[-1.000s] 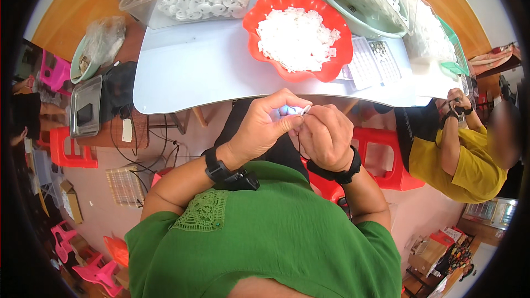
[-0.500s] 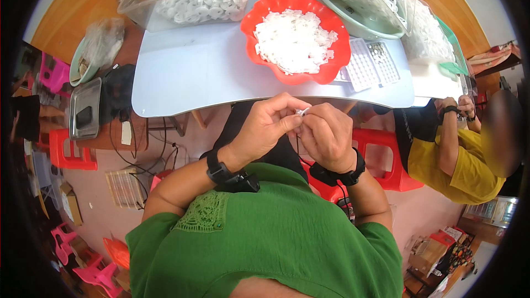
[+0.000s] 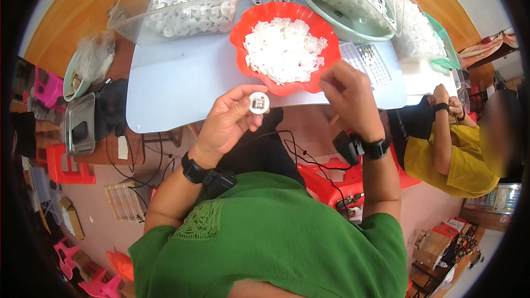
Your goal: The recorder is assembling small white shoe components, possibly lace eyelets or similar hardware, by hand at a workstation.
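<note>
Pinched at its edge in my left hand (image 3: 223, 124) is a small round white plastic part (image 3: 259, 102) with a dark and metallic middle. The hand is just off the near edge of the pale blue table (image 3: 182, 83). My right hand (image 3: 353, 96) is over the table edge, by the right rim of a red scalloped bowl (image 3: 240, 44). Its fingers are curled together, and whatever may be between them is hidden. Many small, flat white plastic pieces (image 3: 284, 49) fill the bowl.
Behind the bowl stand a clear bin (image 3: 124, 19) of round white parts, a tilted clear bin (image 3: 353, 3) on a green basin (image 3: 353, 33), and a tray (image 3: 374, 63) of small parts. A co-worker in a yellow shirt (image 3: 452, 157) sits at the right.
My hands have separated from their meeting over the table's near edge. The left moved left with the round part, which faces up; the right moved right and forward to the bowl's rim.
</note>
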### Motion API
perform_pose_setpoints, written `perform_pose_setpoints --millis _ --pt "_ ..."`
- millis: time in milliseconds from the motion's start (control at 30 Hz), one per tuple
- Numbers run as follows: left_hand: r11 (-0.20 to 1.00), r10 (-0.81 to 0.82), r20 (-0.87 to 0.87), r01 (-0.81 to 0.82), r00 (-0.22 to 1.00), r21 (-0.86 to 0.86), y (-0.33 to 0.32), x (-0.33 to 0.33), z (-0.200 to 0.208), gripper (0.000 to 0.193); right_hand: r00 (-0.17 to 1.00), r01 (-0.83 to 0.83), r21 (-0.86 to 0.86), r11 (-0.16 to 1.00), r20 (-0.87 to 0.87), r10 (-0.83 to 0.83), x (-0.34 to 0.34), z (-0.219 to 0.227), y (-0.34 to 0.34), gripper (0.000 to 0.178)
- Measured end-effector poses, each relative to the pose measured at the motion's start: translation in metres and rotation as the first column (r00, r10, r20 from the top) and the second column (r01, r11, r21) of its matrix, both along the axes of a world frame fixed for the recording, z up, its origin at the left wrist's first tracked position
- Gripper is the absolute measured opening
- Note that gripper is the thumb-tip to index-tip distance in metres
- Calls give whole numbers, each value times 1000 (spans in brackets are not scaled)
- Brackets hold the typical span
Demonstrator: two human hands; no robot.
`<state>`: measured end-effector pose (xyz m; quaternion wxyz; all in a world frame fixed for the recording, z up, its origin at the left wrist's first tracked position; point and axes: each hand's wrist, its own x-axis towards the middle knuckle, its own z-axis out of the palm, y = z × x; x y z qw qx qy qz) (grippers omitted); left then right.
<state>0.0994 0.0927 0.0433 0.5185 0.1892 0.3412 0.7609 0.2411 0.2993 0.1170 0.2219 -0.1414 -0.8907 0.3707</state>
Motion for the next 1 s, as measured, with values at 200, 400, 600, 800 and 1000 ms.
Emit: perform_pose_setpoints --millis 200,400,600,800,1000 --pt "998 52 55 -54 997 36 -4 -26 -20 34 985 -142 301 943 134 106 -40 -8 31 5" --pt "997 72 117 -76 991 30 -6 -35 -31 33 847 -351 415 840 522 96 -81 -30 45 12" --pt "996 75 137 -82 988 42 -8 -40 -35 34 817 -337 304 891 565 116 -98 -46 43 12" --pt "991 86 171 -102 981 87 -9 -40 -40 34 849 -304 216 928 503 162 -98 -38 41 7" --pt "988 30 231 -64 972 140 -2 -39 -42 31 936 -121 104 987 343 79 -68 -21 36 10"
